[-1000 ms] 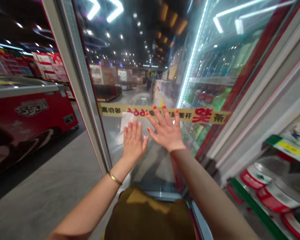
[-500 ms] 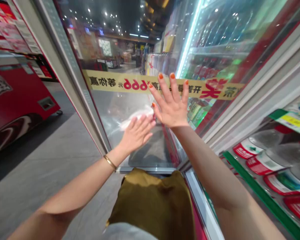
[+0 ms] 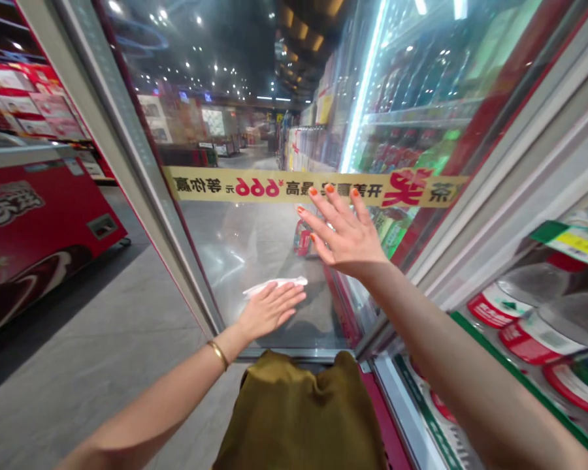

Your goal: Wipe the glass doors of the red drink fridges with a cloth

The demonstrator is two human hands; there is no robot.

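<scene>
Glass door (image 3: 255, 238) stands beside bottle shelves (image 3: 524, 386), over grey floor (image 3: 137, 326).

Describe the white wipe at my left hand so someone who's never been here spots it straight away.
Find the glass door with a yellow lettered strip across it. Below that strip, your left hand is spread open, and the white wipe peeks out past its upper edge. Unlike the strip, it looks plain and shows only as a thin sliver.
</scene>
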